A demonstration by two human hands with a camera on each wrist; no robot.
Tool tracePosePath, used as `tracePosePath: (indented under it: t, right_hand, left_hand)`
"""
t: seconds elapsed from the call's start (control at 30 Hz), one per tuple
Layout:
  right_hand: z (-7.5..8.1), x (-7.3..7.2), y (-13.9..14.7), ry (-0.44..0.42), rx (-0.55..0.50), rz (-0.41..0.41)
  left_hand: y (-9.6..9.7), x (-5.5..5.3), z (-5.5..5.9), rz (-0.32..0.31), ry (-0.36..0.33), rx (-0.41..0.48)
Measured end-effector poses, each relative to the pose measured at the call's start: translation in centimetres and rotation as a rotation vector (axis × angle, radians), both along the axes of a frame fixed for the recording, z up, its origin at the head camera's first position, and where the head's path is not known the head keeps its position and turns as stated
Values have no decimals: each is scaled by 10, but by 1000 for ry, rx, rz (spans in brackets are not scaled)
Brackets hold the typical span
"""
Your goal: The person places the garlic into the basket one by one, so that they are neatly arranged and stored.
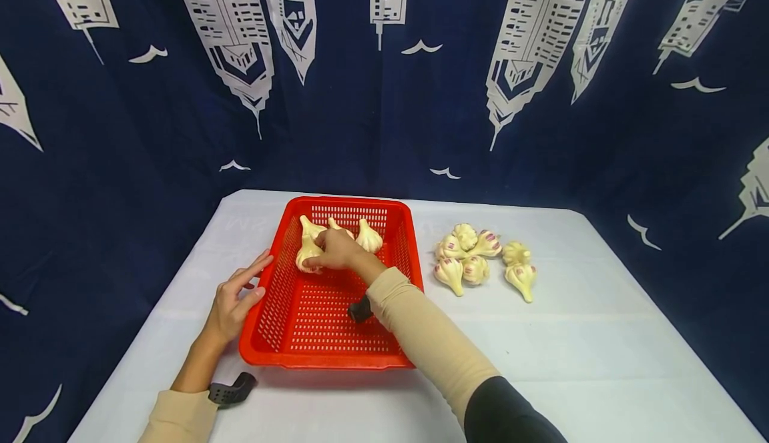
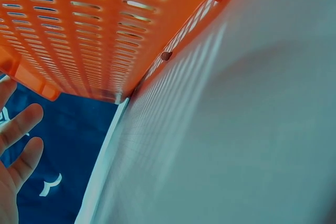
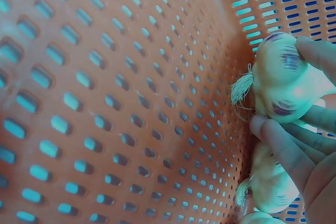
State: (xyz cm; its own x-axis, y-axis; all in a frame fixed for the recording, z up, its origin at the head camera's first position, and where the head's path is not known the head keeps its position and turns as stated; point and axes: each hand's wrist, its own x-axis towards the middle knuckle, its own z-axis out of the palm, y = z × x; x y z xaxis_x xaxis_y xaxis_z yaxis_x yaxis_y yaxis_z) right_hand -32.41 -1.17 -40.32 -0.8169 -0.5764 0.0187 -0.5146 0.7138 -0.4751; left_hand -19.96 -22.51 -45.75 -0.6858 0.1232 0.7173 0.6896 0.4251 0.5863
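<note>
My right hand (image 1: 341, 249) reaches into the red plastic basket (image 1: 336, 363) and grips a garlic bulb (image 1: 308, 255) near its left wall. In the right wrist view the thumb and fingers pinch this garlic bulb (image 3: 281, 80), its root tuft and purple streaks showing. Other garlic bulbs lie behind it along the basket's far side, one garlic bulb (image 1: 369, 236) to the right and partly hidden ones by the hand. My left hand (image 1: 235, 299) rests at the basket's left rim with fingers extended; in the left wrist view its fingers (image 2: 26, 119) are spread beside the slotted wall.
Right of the basket, several garlic bulbs (image 1: 450, 273) sit in a cluster on the white table (image 1: 571, 349), with a pair of garlic bulbs (image 1: 520, 279) beside them. A dark blue curtain (image 1: 384, 123) with white building prints hangs behind the table.
</note>
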Motion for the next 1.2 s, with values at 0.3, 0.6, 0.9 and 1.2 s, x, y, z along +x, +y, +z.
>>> tracePosePath:
  t: [0.3,0.6,0.9,1.2]
  right_hand:
    - [10,-3,6,-21,-103,-79]
    - [19,-1,8,-5,-178,-133]
    - [53,12,12,-29,-312,-100]
    - [86,17,41,41,-309,-40]
  left_hand:
    - [0,-1,-1,10,-21,10]
    - [1,2,-3,15,-23,20]
    - [1,3,-5,17,-18,17]
    - [1,1,-1,16,-9,13]
